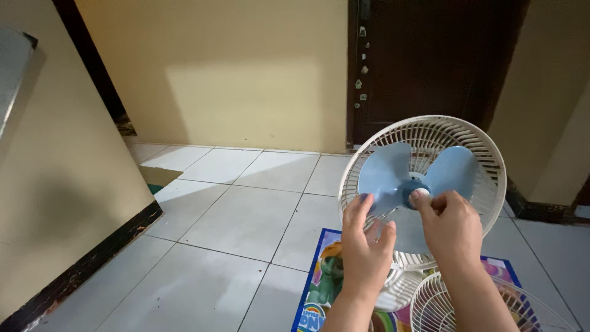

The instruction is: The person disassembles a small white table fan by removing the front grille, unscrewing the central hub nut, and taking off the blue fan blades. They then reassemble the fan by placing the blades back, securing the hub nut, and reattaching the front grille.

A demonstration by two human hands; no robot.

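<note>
Head view looks down at a small electric fan [424, 184] standing on the tiled floor [233, 215], its front guard off so the pale blue three-lobed blade [384, 169] shows bare against the cream rear grille [485, 154]. The fan is the landmark here: it stands upright at the right of the middle, on a brightly coloured cartoon mat [319, 289] that spreads out from under its base toward the viewer. The left hand [365, 237] is in front of the fan's lower left, fingers spread and lightly curled, the fingertips resting on the lower left lobe of the blade; it grips nothing fully, only steadies the blade. The right hand [452, 224] is in front of the fan's centre and lower right, with thumb and forefinger pinched on the small white cap [420, 195] at the blade's hub [410, 189]. A second cream grille [473, 307], the loose front guard, lies flat on the mat just below and to the right of the fan, partly hidden by the right forearm. Behind the fan stands a dark brown door [424, 61], and to the left of it runs a yellow wall [246, 74]; well to the fan's left a slanted yellow panel with a dark skirting meets the floor
</note>
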